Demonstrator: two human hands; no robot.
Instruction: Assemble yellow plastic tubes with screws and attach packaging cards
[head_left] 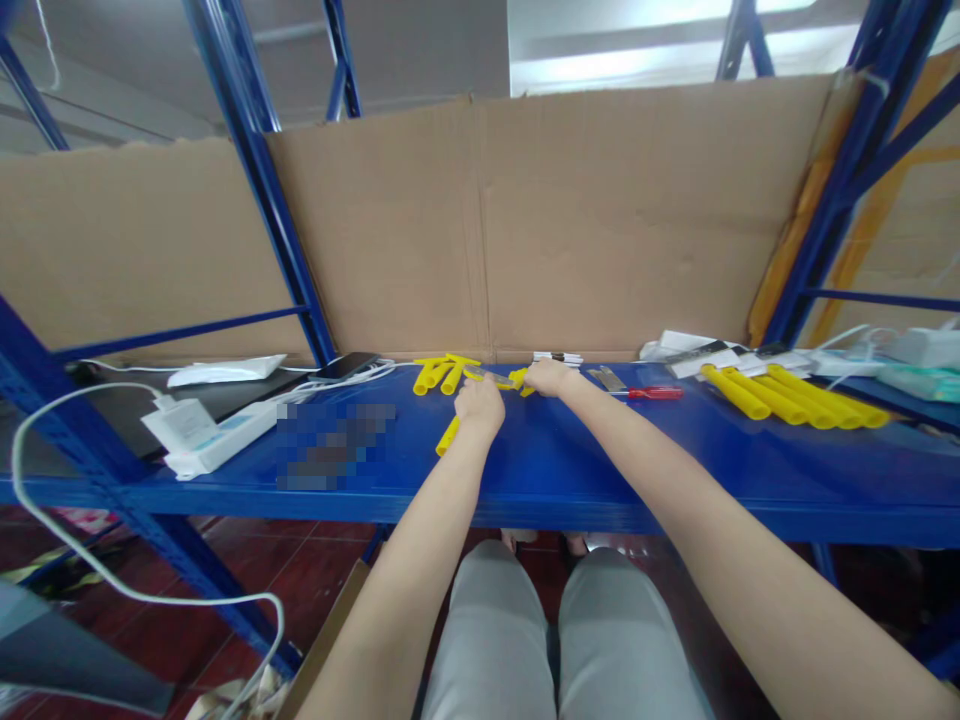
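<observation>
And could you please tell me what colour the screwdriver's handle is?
The handle is red; it shows in the head view.

The shelf [570, 470] looks like smooth, glossy painted metal, as does the upright post [279, 215]. Matt brown cardboard [397, 220], lightly creased, lines its rear edge. Toward the right end, the yellow tubes [735, 393] appear smooth plastic with a soft sheen; the screwdriver handle [655, 393] is shiny red plastic. The trousers [495, 630] are matt cloth, the floor [247, 560] glossy tile.
</observation>
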